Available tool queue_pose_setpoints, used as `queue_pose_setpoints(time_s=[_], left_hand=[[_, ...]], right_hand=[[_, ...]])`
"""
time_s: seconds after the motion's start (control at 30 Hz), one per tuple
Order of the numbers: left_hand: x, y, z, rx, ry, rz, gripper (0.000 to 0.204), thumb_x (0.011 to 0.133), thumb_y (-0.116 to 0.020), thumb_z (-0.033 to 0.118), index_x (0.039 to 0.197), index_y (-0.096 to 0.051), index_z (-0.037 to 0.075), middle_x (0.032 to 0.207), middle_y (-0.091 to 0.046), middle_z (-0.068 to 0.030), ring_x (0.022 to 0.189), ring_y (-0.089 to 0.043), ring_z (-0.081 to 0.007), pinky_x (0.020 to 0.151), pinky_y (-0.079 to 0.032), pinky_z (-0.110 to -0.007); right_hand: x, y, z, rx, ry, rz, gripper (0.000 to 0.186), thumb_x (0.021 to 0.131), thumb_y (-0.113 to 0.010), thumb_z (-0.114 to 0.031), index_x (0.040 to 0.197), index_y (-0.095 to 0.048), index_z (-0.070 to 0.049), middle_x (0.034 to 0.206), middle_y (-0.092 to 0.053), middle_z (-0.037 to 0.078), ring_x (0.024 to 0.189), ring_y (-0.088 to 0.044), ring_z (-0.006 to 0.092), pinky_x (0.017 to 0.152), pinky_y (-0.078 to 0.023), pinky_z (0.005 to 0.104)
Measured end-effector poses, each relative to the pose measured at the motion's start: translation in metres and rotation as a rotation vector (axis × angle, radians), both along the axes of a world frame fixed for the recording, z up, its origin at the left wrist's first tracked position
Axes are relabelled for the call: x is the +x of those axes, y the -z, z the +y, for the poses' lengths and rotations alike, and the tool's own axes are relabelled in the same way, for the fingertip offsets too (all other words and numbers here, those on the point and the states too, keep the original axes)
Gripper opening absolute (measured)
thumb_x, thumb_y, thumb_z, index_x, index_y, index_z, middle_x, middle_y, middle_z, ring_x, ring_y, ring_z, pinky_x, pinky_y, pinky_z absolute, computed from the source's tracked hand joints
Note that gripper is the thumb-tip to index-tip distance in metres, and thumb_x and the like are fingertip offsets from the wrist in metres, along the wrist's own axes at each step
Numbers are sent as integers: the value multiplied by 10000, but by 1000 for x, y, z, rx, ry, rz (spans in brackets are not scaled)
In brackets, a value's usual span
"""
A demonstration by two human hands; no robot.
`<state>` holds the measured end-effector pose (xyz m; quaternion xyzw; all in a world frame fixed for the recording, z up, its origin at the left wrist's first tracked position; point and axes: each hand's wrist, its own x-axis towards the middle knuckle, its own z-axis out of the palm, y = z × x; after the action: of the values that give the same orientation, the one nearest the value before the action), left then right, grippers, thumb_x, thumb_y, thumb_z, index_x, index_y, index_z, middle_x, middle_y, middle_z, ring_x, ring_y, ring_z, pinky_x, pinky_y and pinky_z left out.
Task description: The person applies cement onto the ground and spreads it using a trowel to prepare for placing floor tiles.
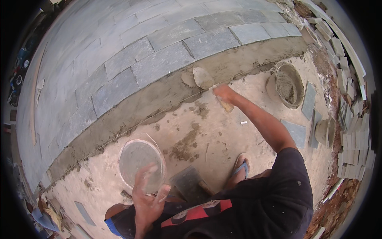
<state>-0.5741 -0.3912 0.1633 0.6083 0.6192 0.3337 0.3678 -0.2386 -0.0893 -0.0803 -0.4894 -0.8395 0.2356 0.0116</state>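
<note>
My right hand (pixel 225 94) is closed round the wooden handle of a trowel (pixel 203 78). Its blade rests on a strip of wet mortar (pixel 246 59), beside a small heap of mortar (pixel 188 77). Grey stone tiles (pixel 163 59) lie in staggered rows along the far side of that strip. A thin string (pixel 119 136) runs along its near edge. My left hand (pixel 146 201) holds nothing, its dusty fingers apart, in front of the near rim of a bucket (pixel 120 165) with grey contents.
A second bucket (pixel 272 88) holding mortar stands at the right, with loose tiles (pixel 308 100) and a smaller bucket (pixel 325 132) beside it. Stacked tiles (pixel 354 145) line the far right. A dark tile (pixel 189 184) lies near my sandalled foot (pixel 241 165). Mortar crumbs (pixel 187 141) dot the ground.
</note>
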Motion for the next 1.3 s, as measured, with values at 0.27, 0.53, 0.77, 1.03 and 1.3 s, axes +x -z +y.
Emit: queue_pose_setpoints(time_s=[0.27,0.53,0.77,1.03,1.3], left_hand=[[-3,-3,-1,-15,27,10,550,830,-738,324,1209,-553,-29,1248,-549,-200,1156,-535,-337,968,-428,-411],[-1,-3,4,26,57,42,528,830,-739,292,1206,-553,-29,1219,-568,-217,1123,-555,-374,960,-429,-428],[2,1,5,-33,50,30,569,834,-737,333,1251,-545,-4,1292,-520,-166,1209,-504,-292,1020,-402,-410],[18,7,21,-45,98,32,573,840,-734,348,1244,-542,-11,1271,-528,-161,1193,-510,-290,1014,-407,-411],[26,16,32,-53,92,11,589,826,-751,347,1236,-543,-21,1256,-531,-148,1183,-510,-267,1014,-397,-392]], right_hand=[[-61,-34,-18,-328,337,250,372,858,-513,-274,922,-623,75,1014,-626,304,966,-610,426,852,-479,452],[14,-46,-14,113,303,-141,322,855,-471,-242,857,-670,11,982,-651,273,930,-628,435,843,-493,496],[115,-60,0,293,434,-185,289,842,-513,-243,772,-665,-8,834,-649,257,845,-658,392,758,-519,481],[193,4,41,412,613,182,133,799,-565,-169,825,-634,-59,804,-633,233,755,-638,387,656,-492,466],[127,19,102,-30,1136,1040,270,820,-510,-208,821,-634,32,780,-646,217,716,-640,322,665,-475,429]])
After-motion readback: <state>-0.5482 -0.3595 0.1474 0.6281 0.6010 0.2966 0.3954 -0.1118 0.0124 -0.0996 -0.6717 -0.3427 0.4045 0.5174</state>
